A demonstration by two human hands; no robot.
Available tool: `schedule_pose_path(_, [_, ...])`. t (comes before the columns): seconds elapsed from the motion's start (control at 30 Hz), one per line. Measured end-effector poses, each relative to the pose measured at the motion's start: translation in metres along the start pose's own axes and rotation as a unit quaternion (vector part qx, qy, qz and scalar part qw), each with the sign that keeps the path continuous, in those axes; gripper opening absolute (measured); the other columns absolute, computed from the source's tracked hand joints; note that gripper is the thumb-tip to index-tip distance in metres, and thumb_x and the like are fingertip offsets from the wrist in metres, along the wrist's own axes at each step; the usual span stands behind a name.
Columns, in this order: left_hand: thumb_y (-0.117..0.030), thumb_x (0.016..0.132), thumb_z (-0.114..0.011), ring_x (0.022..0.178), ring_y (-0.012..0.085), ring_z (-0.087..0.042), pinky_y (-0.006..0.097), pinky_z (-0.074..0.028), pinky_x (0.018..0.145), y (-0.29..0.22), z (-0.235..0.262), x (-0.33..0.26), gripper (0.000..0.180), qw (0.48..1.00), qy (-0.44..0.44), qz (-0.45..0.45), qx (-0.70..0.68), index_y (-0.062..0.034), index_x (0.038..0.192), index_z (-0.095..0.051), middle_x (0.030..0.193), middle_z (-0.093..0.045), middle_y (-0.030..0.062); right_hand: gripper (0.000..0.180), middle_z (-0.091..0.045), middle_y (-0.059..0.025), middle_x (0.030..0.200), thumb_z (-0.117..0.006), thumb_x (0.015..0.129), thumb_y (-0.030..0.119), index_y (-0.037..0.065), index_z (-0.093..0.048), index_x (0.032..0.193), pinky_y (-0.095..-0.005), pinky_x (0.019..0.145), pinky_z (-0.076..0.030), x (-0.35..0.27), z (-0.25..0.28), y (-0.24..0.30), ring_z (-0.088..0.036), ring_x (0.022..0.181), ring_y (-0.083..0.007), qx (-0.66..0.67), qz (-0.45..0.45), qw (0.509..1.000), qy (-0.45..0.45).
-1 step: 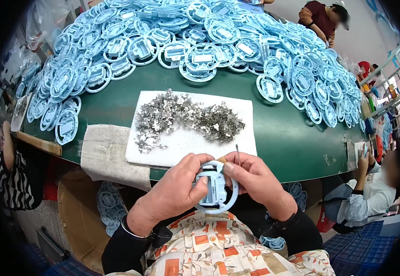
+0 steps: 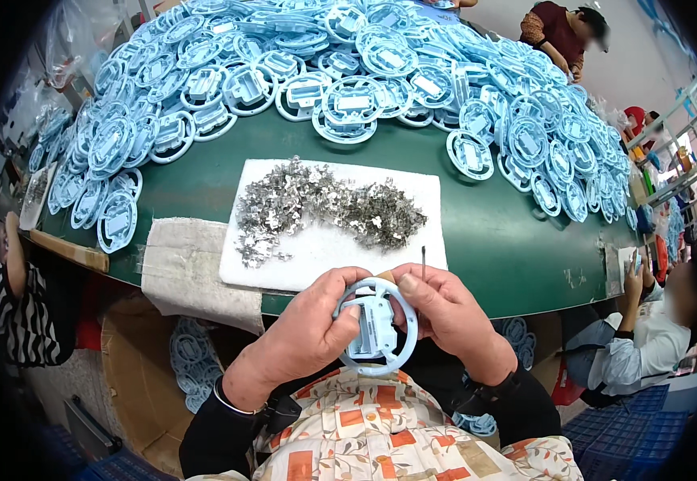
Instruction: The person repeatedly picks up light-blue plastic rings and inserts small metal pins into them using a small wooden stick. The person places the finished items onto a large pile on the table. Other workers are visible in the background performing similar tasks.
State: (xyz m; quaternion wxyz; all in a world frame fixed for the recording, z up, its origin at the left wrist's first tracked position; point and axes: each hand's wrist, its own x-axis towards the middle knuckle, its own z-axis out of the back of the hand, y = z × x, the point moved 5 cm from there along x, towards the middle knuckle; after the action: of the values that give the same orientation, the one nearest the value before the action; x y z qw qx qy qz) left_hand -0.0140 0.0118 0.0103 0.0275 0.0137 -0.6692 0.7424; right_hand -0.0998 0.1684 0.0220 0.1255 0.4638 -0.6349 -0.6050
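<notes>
Blue wheel-shaped part [image 2: 375,322] between both hands, turned toward the head camera, above the patterned apron [image 2: 380,417] and overlapping the near edge of the green table [image 2: 517,256] in view. Shows a round rim about a blocky middle. Clasps its left side with the left hand [image 2: 316,319], closed on it, thumb laid over toward the blocky middle, fingers curled behind and partly hidden. Has the right hand [image 2: 449,309] at the upper right of the rim, nearly closed, thumb bent in against the fingers, pinching a slim dark rod [image 2: 424,258] with its end pointing up. Cannot tell of any contact between the hidden right fingertips and the rim.

Just beyond the hands, on the table, white foam board [image 2: 332,260] with small shiny metal pieces [image 2: 380,212] in two merging heaps. Beside it on the left, pale cloth [image 2: 196,272] draped over the table edge. Farther back, broad pile of matching blue parts [image 2: 356,100]. Below the table on the left, cardboard box [image 2: 128,369]. Off to the right, seated person in a white top [image 2: 633,353]; to the left, another in striped clothing [image 2: 12,309].
</notes>
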Motion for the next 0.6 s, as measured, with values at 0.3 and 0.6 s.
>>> schedule_pose_path(0.3, [-0.038,0.108,-0.040,0.073,0.0146,-0.050,0.029,-0.043,0.063,0.027,-0.016,-0.016,0.054,0.757,0.074,0.109,-0.640,0.0018,0.145,-0.044,0.103,-0.055,0.0064,0.033,-0.052,0.0061,0.072,-0.073,0.095,0.008,0.002,-0.060,0.125,-0.0205,0.059,-0.040,0.005,-0.014,0.005,-0.046,0.064,-0.0016,-0.120,0.210,0.969,-0.046])
schedule_pose_path(0.6, [-0.024,0.108,-0.046,0.074,0.0133,-0.052,0.028,-0.045,0.064,0.026,-0.025,-0.018,0.039,0.773,0.077,0.125,-0.617,0.0007,0.137,-0.049,0.104,-0.055,0.0074,0.022,-0.050,0.0058,0.064,-0.080,0.089,0.014,0.001,-0.068,0.103,-0.0226,0.055,-0.037,0.012,-0.012,0.015,-0.041,0.059,-0.0027,-0.271,0.147,0.948,-0.072])
